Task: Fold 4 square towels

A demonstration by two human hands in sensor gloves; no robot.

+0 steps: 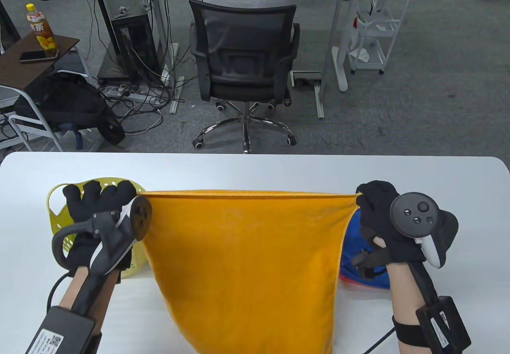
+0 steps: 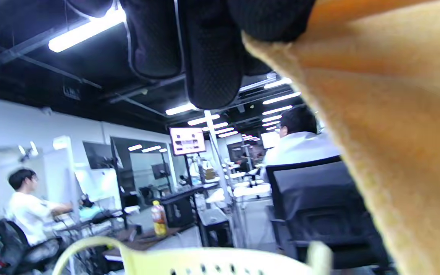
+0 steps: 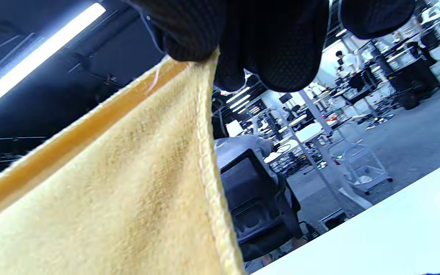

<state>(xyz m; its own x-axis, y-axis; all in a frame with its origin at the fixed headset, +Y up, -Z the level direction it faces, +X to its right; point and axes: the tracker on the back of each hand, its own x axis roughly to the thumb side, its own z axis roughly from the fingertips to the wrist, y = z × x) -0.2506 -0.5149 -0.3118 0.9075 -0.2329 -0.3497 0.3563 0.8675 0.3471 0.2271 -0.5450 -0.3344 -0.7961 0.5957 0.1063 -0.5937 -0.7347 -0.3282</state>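
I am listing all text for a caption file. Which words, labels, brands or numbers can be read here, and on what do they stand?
Nothing can be read for certain.
Bottle label: large characters, too blurred to read.
Left wrist box: sticker with a code, print too small.
Right wrist box: white label, too small.
Screen: blurred.
Towel: no text.

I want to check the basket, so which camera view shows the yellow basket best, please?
The table view: the yellow basket stands on the table behind the left hand, its perforated wall and handle visible. The left wrist view shows only a blurred strip of its rim. The right wrist view shows none of it.
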